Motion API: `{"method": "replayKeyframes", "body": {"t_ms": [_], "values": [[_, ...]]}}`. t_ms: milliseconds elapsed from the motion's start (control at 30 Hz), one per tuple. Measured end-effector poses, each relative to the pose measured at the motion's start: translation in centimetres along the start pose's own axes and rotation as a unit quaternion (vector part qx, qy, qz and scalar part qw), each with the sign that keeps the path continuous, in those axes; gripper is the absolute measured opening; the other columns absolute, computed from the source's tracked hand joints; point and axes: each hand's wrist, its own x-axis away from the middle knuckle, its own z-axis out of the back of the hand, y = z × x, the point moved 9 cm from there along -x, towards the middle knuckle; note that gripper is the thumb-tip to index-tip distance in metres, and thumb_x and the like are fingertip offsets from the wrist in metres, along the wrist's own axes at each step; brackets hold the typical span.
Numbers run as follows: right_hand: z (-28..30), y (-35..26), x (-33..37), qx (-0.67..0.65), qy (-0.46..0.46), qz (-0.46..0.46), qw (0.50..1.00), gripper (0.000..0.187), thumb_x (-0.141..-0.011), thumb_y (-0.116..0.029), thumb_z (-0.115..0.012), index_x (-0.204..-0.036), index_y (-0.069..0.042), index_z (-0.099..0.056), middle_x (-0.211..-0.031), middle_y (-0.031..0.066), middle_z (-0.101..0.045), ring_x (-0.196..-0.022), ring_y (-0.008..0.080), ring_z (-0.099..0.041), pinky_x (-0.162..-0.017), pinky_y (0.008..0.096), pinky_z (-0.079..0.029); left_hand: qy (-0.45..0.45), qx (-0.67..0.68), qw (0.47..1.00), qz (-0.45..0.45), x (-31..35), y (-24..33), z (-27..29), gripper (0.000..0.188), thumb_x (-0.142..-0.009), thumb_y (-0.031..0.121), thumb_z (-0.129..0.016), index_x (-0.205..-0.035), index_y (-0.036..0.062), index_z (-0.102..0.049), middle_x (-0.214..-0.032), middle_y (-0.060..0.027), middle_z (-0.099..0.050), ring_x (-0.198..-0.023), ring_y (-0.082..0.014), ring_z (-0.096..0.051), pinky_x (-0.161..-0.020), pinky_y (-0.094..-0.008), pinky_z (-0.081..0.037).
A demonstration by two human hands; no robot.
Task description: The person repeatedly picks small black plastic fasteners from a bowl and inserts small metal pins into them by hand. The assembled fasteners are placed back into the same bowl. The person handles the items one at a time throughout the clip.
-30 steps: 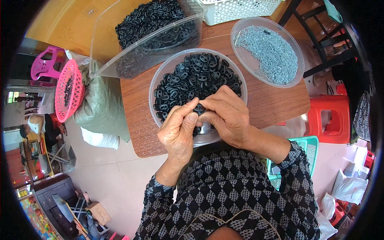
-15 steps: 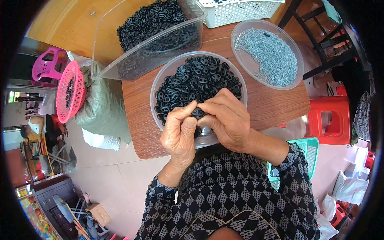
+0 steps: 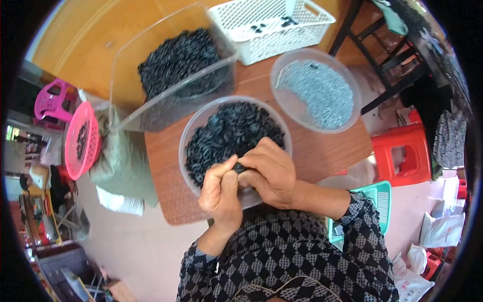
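My left hand [image 3: 221,197] and my right hand [image 3: 270,174] meet over the near edge of a round clear tub [image 3: 182,146]. Between their pinched fingertips is a small black plastic piece [image 3: 239,168], mostly covered by the fingers. Loose black plastic pieces [image 3: 229,128] with holes fill the tub and look like the one I hold. To the right, a round clear bowl [image 3: 277,93] contains many small silvery metal pieces [image 3: 322,93], too blurred to name exactly. One dark piece lies among them.
Behind the tub stands a clear bin [image 3: 173,83] heaped with black pieces. A white basket [image 3: 282,43] is at the back, a pink basket [image 3: 90,151] on a sack [image 3: 123,166] at left. Red stool [image 3: 402,156] and green basket [image 3: 385,201] stand right of the brown table [image 3: 168,201].
The whole view has shifted, so the table and containers sit lower and more of the white basket shows. Both hands stay pinched together on the small black piece.
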Motion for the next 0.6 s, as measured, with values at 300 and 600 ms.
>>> {"method": "replayKeyframes", "body": {"t_ms": [300, 600], "values": [[4.1, 8.0, -3.5, 0.008, -0.034, -0.222, 0.975, 0.013, -0.077, -0.011, -0.067, -0.086, -0.001, -0.066, -0.077, 0.0026, -0.063, -0.074, 0.0074, -0.057, -0.068, 0.0218, -0.046, -0.055, -0.027, 0.994, 0.087, -1.9, -1.7, 0.4, 0.019, -0.089, 0.005, -0.055, -0.107, -0.0018, -0.06, -0.084, -0.0079, -0.065, -0.069, -0.0074, -0.057, -0.061, -0.0207, -0.049], [11.5, 18.2, -16.8, 0.418, 0.009, 0.021, 0.908, 0.016, -0.066, -0.01, -0.06, -0.069, 0.005, -0.063, -0.066, 0.0227, -0.061, -0.066, 0.0333, -0.062, -0.065, 0.04, -0.049, -0.267, -0.331, 0.896, -0.124, -0.5, 0.2, -2.0, 0.017, -0.065, -0.005, -0.067, -0.081, -0.0003, -0.063, -0.076, -0.0076, -0.063, -0.07, -0.0212, -0.057, -0.062, -0.0313, -0.046]]}}
